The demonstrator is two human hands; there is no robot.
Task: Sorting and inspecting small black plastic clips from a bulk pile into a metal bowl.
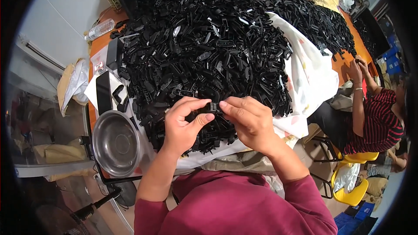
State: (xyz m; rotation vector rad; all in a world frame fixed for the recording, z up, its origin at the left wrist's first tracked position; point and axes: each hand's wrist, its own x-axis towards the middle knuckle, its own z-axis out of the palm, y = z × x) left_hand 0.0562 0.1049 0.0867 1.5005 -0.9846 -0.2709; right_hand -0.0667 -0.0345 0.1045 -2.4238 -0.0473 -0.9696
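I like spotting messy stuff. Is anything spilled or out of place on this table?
Nothing looks broken. The big heap of black plastic parts runs past the white cloth onto the bare orange table at the far right. The left hand and right hand pinch one small black piece together. The steel bowl sits empty.

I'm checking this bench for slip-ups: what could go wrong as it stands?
The small black part, pinched between left hand and right hand, could drop into the heap of black parts and be lost. The heap may slide off the white sheet. The steel bowl overhangs the edge.
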